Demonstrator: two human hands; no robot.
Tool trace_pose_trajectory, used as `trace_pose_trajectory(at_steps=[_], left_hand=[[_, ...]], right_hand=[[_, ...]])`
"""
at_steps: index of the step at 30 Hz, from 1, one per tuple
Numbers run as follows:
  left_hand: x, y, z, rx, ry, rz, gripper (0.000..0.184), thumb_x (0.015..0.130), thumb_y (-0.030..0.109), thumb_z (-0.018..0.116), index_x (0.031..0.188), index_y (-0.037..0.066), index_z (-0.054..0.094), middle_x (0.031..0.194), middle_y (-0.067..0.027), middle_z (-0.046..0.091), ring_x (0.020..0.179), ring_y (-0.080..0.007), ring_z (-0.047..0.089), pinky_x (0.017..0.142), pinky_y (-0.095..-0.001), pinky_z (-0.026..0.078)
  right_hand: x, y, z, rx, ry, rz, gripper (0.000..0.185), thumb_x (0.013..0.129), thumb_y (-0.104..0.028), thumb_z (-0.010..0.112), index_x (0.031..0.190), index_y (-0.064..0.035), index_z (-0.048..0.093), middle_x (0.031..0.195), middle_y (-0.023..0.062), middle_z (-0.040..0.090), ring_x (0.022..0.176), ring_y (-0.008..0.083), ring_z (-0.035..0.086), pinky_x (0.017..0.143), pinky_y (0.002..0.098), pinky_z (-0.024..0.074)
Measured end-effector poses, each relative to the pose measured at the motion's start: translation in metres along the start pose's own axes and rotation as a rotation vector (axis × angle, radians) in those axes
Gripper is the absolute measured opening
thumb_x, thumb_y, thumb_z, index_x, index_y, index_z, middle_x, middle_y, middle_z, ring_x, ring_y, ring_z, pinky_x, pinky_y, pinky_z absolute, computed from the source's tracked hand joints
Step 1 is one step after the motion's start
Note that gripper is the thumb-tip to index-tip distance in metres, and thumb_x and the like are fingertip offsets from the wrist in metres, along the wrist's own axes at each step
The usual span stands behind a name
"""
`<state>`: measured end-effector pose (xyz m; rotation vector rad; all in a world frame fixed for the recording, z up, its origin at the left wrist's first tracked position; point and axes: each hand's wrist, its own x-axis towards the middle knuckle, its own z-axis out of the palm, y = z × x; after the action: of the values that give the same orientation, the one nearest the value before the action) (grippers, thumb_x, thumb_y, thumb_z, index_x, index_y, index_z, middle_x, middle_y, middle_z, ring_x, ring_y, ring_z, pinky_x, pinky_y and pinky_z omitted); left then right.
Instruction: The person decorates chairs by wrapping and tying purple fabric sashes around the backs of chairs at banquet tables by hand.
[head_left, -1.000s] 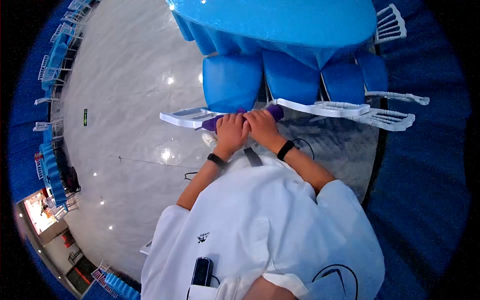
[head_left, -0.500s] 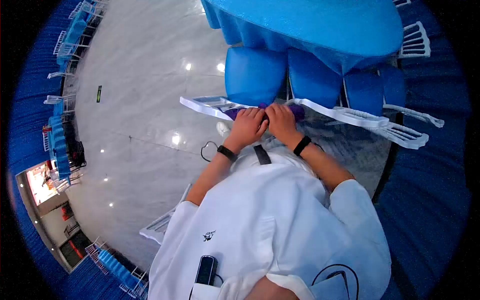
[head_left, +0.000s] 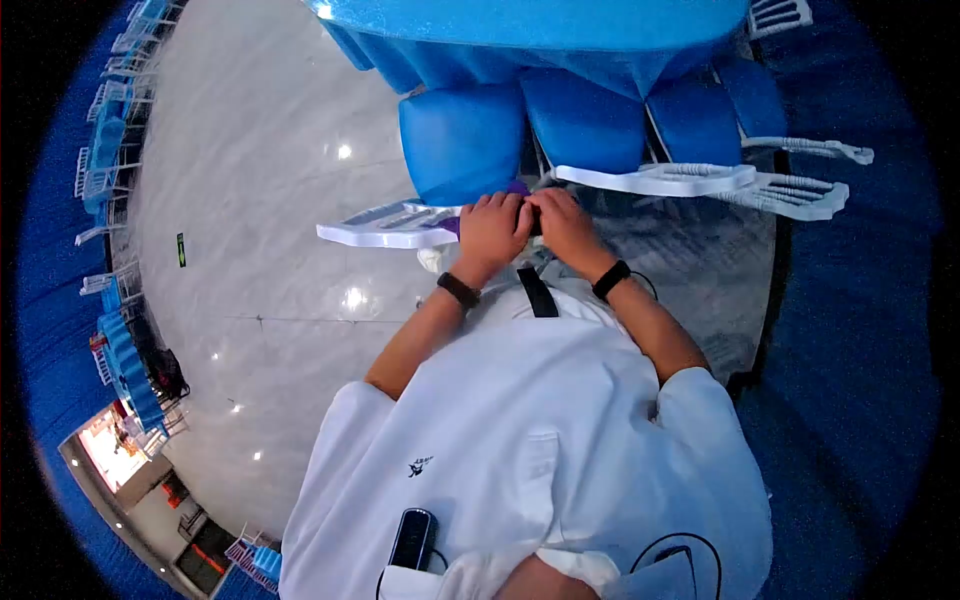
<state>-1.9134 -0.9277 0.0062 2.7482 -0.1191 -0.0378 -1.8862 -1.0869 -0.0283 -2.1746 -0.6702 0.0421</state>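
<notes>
My left hand (head_left: 492, 236) is closed over a purple cloth (head_left: 450, 225) at the top rail of a white chair (head_left: 375, 236). Right beside it, my right hand (head_left: 568, 232) is closed too, its fingers curled at the same rail. Only small bits of the cloth show, at the left hand's outer side and above the fingers; the hands hide the rest. That chair has a blue seat (head_left: 463, 140), which faces away from me toward the table.
A round table with a light blue cloth (head_left: 540, 25) stands ahead. More white chairs (head_left: 660, 180) with blue seats line its near side to the right. Pale shiny floor (head_left: 270, 180) spreads left, with further tables and chairs along the blue-draped wall. Blue drapery (head_left: 850, 350) hangs at right.
The view has turned, so the table and chairs sit further left and higher. The purple cloth that showed right of my right hand is now out of sight. Both hands stay together at the rail.
</notes>
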Motion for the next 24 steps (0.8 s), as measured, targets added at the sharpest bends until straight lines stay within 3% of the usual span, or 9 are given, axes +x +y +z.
trace_pose_trajectory(at_steps=[5, 8, 11, 14, 18, 20, 24], left_hand=[[-0.008, -0.017, -0.002, -0.077, 0.026, 0.104, 0.025, 0.088, 0.028, 0.055, 0.099, 0.008, 0.064, 0.094, -0.0096, 0.065, 0.087, -0.0291, 0.061, 0.072, -0.0457, 0.044], [-0.029, -0.036, -0.021, -0.134, 0.009, 0.099, 0.028, 0.087, 0.023, 0.056, 0.109, 0.006, 0.062, 0.102, -0.0107, 0.064, 0.095, -0.0285, 0.059, 0.08, -0.0423, 0.044], [-0.047, -0.049, -0.034, 0.001, 0.077, 0.117, 0.034, 0.085, 0.022, 0.057, 0.114, 0.006, 0.059, 0.108, -0.0093, 0.062, 0.102, -0.0267, 0.056, 0.089, -0.0399, 0.041], [-0.057, -0.071, -0.05, 0.037, 0.104, 0.095, 0.034, 0.083, 0.023, 0.058, 0.113, 0.006, 0.06, 0.107, -0.0086, 0.062, 0.102, -0.0271, 0.056, 0.089, -0.0402, 0.042], [-0.065, -0.125, -0.069, -0.079, 0.068, 0.031, 0.028, 0.082, 0.023, 0.059, 0.103, 0.007, 0.063, 0.098, -0.008, 0.063, 0.097, -0.0259, 0.057, 0.086, -0.0399, 0.042], [-0.07, -0.145, -0.075, -0.097, 0.065, 0.03, 0.026, 0.083, 0.021, 0.059, 0.104, 0.007, 0.063, 0.101, -0.009, 0.063, 0.098, -0.0285, 0.057, 0.088, -0.042, 0.042], [-0.07, -0.187, -0.087, -0.038, 0.144, 0.118, 0.023, 0.083, 0.022, 0.058, 0.099, 0.007, 0.064, 0.097, -0.0078, 0.064, 0.095, -0.0274, 0.057, 0.086, -0.0418, 0.042]], right_hand=[[0.009, 0.003, 0.003, 0.023, 0.06, -0.071, 0.019, 0.081, 0.0, 0.051, 0.099, -0.0018, 0.058, 0.097, 0.0176, 0.059, 0.095, 0.036, 0.057, 0.083, 0.0463, 0.0458], [0.021, -0.021, 0.013, -0.211, -0.027, -0.165, 0.013, 0.077, -0.007, 0.056, 0.09, -0.0042, 0.056, 0.091, 0.0124, 0.059, 0.089, 0.0317, 0.057, 0.079, 0.0433, 0.0437], [0.032, -0.046, 0.032, -0.238, -0.046, -0.242, 0.013, 0.078, -0.009, 0.057, 0.09, -0.0052, 0.057, 0.091, 0.0106, 0.059, 0.089, 0.0303, 0.057, 0.08, 0.0429, 0.0436], [0.04, -0.072, 0.056, -0.184, -0.141, -0.211, 0.013, 0.079, -0.012, 0.057, 0.091, -0.0058, 0.057, 0.093, 0.01, 0.06, 0.091, 0.0284, 0.058, 0.079, 0.0426, 0.0437], [0.047, -0.105, 0.087, -0.255, -0.078, -0.247, 0.02, 0.078, -0.014, 0.059, 0.096, -0.0057, 0.058, 0.097, 0.0093, 0.06, 0.093, 0.0283, 0.058, 0.08, 0.0425, 0.0447], [0.052, -0.123, 0.102, -0.145, -0.091, -0.168, 0.022, 0.078, -0.014, 0.059, 0.098, -0.006, 0.058, 0.1, 0.0094, 0.06, 0.095, 0.0277, 0.058, 0.082, 0.0421, 0.0446], [0.066, -0.155, 0.139, -0.284, -0.099, -0.119, 0.022, 0.08, -0.016, 0.058, 0.099, -0.0065, 0.059, 0.1, 0.0089, 0.06, 0.096, 0.0266, 0.058, 0.085, 0.0421, 0.0429]])
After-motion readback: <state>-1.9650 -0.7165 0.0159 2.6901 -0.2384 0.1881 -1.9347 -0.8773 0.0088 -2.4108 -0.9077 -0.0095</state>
